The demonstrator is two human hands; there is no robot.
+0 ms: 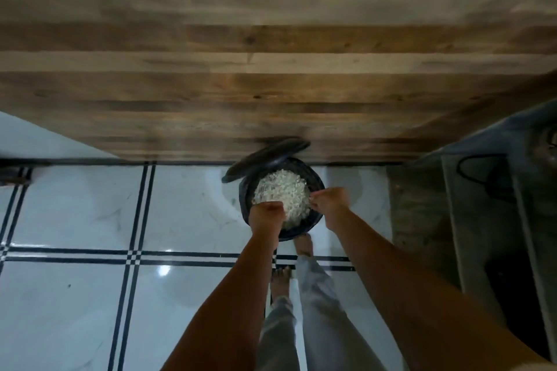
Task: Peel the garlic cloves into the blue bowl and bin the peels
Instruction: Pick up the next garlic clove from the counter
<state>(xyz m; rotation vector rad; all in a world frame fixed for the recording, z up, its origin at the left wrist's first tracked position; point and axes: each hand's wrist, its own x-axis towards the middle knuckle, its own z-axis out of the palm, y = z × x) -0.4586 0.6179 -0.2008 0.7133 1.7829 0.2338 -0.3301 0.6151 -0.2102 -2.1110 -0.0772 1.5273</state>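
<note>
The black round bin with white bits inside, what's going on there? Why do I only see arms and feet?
The camera sits on a person's head and looks straight down, so you see only their own arms, grey trouser legs and bare feet. There is just this one picture. The round black bin stands on the white tiled floor beside a brown wooden panel, its black lid tipped open. The white bits are papery garlic peels heaped inside. The left hand and right hand are over the bin, fingers curled. It is too blurry to tell whether they hold peels.
</note>
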